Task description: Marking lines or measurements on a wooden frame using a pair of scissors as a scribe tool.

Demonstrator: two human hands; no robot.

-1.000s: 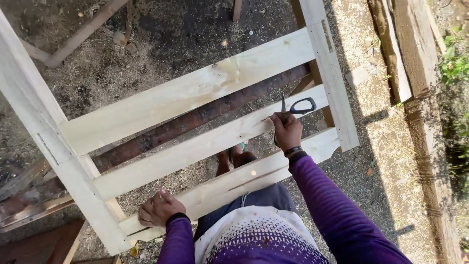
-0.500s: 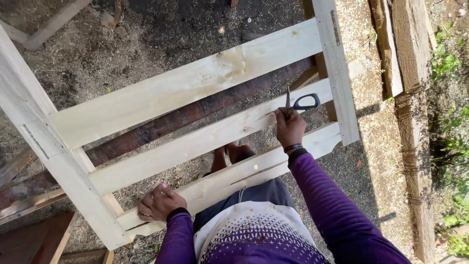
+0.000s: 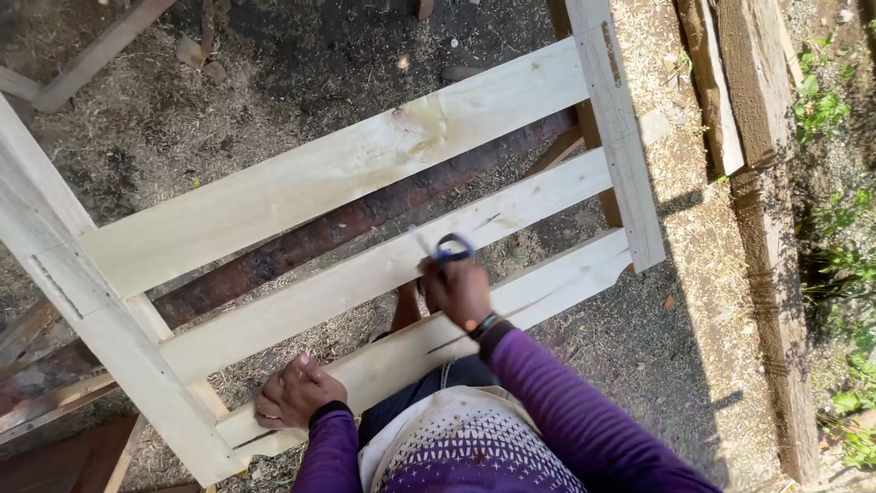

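Observation:
A pale wooden frame (image 3: 274, 196) with three cross slats lies tilted in front of me over sawdust ground. My right hand (image 3: 456, 290) grips a pair of scissors (image 3: 444, 246) with blue handles, held against the middle slat (image 3: 365, 274); the tool is motion-blurred. My left hand (image 3: 290, 394) rests flat on the nearest slat (image 3: 383, 365) close to the left upright (image 3: 137, 365), holding nothing. Both arms wear purple sleeves.
A dark reddish beam (image 3: 301, 242) runs under the frame. Rough timber planks (image 3: 748, 110) line the right side, with green weeds (image 3: 839, 183) beyond. A bare foot (image 3: 406, 306) shows between the slats. More wood lies at the lower left (image 3: 55, 402).
My right hand with the scissors has slid left along the middle slat, away from the right upright. The left hand stays on the nearest slat.

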